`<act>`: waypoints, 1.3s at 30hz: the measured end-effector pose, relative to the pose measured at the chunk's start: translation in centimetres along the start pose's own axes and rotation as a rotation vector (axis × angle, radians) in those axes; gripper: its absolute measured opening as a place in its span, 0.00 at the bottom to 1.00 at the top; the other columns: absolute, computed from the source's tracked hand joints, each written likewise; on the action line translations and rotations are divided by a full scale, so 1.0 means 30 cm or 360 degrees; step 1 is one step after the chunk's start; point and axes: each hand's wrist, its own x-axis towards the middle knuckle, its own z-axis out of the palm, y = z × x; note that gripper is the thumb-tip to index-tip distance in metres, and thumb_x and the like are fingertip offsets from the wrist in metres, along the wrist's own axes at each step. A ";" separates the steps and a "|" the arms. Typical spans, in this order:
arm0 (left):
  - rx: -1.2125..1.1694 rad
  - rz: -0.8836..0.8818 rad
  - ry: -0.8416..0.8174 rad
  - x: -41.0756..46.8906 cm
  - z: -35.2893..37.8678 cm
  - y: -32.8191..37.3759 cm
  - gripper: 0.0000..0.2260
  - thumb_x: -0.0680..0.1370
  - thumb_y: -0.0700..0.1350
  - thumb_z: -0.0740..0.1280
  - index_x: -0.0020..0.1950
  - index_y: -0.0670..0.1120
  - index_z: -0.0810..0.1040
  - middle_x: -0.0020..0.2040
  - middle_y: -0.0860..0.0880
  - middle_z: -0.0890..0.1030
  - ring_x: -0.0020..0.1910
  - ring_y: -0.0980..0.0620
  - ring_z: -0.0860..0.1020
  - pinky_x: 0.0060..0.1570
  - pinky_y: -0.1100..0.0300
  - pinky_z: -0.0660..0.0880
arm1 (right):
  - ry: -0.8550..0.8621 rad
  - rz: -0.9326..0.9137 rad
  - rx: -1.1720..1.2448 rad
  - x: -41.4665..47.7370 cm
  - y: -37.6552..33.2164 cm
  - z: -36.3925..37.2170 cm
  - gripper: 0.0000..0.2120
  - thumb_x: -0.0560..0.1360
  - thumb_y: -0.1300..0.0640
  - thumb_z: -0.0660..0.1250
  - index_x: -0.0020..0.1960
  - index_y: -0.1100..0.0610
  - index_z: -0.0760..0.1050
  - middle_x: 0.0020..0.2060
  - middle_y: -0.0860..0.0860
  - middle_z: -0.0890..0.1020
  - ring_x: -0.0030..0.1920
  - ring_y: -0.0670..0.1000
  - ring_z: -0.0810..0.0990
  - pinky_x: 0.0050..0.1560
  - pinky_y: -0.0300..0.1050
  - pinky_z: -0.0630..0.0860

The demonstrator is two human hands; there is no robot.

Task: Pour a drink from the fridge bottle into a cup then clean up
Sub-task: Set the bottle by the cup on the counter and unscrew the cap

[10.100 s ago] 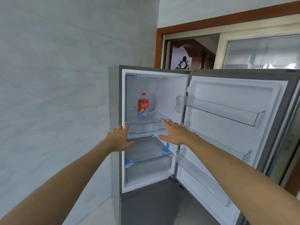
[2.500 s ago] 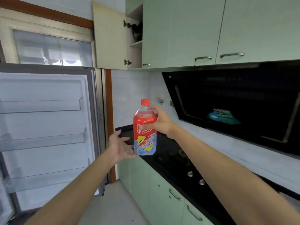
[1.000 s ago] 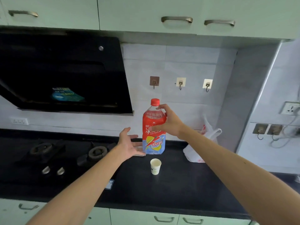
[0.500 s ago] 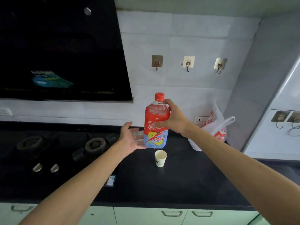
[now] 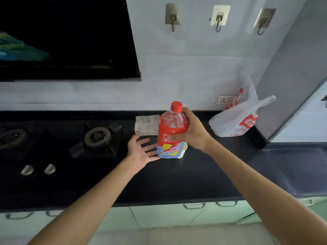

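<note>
Glossy black countertop [image 5: 194, 174]: right hand [image 5: 192, 133] grips an upright red-capped plastic bottle [image 5: 170, 131]; left hand [image 5: 141, 151], at its 9 o'clock, spread empty.

Folded cloth [image 5: 146, 125] and plastic bag [image 5: 237, 121] flank the bare countertop [image 5: 177, 183] front.

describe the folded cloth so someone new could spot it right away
Start at the black countertop under the white tiled wall. Between the gas burner and the red-capped drink bottle, against the back edge, lies a beige folded cloth. It is the only flat, soft, pale square there.
</note>
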 end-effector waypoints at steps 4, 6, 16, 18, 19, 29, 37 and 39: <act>-0.0010 -0.0102 0.0066 0.056 -0.057 -0.085 0.24 0.81 0.55 0.58 0.68 0.39 0.71 0.64 0.31 0.75 0.58 0.30 0.75 0.57 0.32 0.70 | -0.0005 0.0093 -0.0027 -0.033 0.100 0.048 0.40 0.61 0.60 0.83 0.66 0.49 0.67 0.55 0.44 0.80 0.55 0.47 0.82 0.52 0.47 0.82; -0.0006 -0.0134 0.0093 0.085 -0.075 -0.123 0.23 0.81 0.55 0.58 0.67 0.39 0.72 0.63 0.31 0.75 0.59 0.30 0.75 0.62 0.31 0.68 | -0.0030 0.0134 -0.0032 -0.041 0.154 0.067 0.40 0.61 0.61 0.83 0.66 0.48 0.67 0.56 0.44 0.80 0.56 0.47 0.81 0.53 0.47 0.82; 0.0165 -0.0157 0.0295 0.171 -0.126 -0.302 0.19 0.82 0.52 0.57 0.62 0.38 0.75 0.61 0.34 0.78 0.59 0.33 0.77 0.64 0.34 0.69 | -0.0073 0.0244 -0.0020 -0.102 0.408 0.156 0.39 0.61 0.56 0.84 0.66 0.46 0.68 0.57 0.45 0.79 0.58 0.45 0.80 0.55 0.47 0.82; 0.0178 -0.0156 0.0340 0.184 -0.133 -0.327 0.19 0.83 0.52 0.56 0.59 0.39 0.76 0.60 0.35 0.78 0.58 0.34 0.77 0.64 0.35 0.70 | -0.0084 0.0265 -0.0015 -0.105 0.447 0.173 0.39 0.60 0.54 0.84 0.65 0.45 0.68 0.58 0.46 0.79 0.59 0.46 0.80 0.57 0.49 0.81; 0.0173 -0.0162 0.0368 0.190 -0.137 -0.336 0.18 0.83 0.52 0.56 0.58 0.39 0.77 0.60 0.35 0.78 0.57 0.35 0.77 0.63 0.36 0.70 | -0.0096 0.0274 -0.0010 -0.106 0.466 0.178 0.39 0.60 0.54 0.84 0.66 0.44 0.68 0.59 0.46 0.78 0.59 0.46 0.79 0.57 0.50 0.81; 0.0111 -0.0180 0.0461 0.220 -0.156 -0.387 0.19 0.82 0.53 0.56 0.57 0.39 0.77 0.54 0.38 0.80 0.54 0.38 0.78 0.60 0.38 0.71 | -0.0042 0.0248 0.0035 -0.154 0.532 0.185 0.38 0.60 0.49 0.83 0.60 0.30 0.65 0.60 0.46 0.77 0.61 0.47 0.78 0.58 0.44 0.79; 0.0105 -0.0189 0.0394 0.241 -0.186 -0.379 0.20 0.83 0.53 0.56 0.59 0.39 0.77 0.60 0.36 0.80 0.61 0.35 0.77 0.67 0.34 0.68 | -0.0071 0.0207 0.0035 -0.140 0.537 0.182 0.39 0.61 0.52 0.84 0.62 0.34 0.65 0.60 0.45 0.75 0.61 0.44 0.76 0.57 0.32 0.75; 0.0123 -0.0168 0.0366 0.243 -0.194 -0.376 0.19 0.83 0.53 0.56 0.58 0.39 0.78 0.59 0.36 0.80 0.61 0.36 0.77 0.67 0.34 0.68 | -0.0077 0.0197 0.0021 -0.137 0.539 0.187 0.40 0.60 0.53 0.85 0.63 0.36 0.65 0.61 0.44 0.75 0.62 0.43 0.75 0.56 0.31 0.75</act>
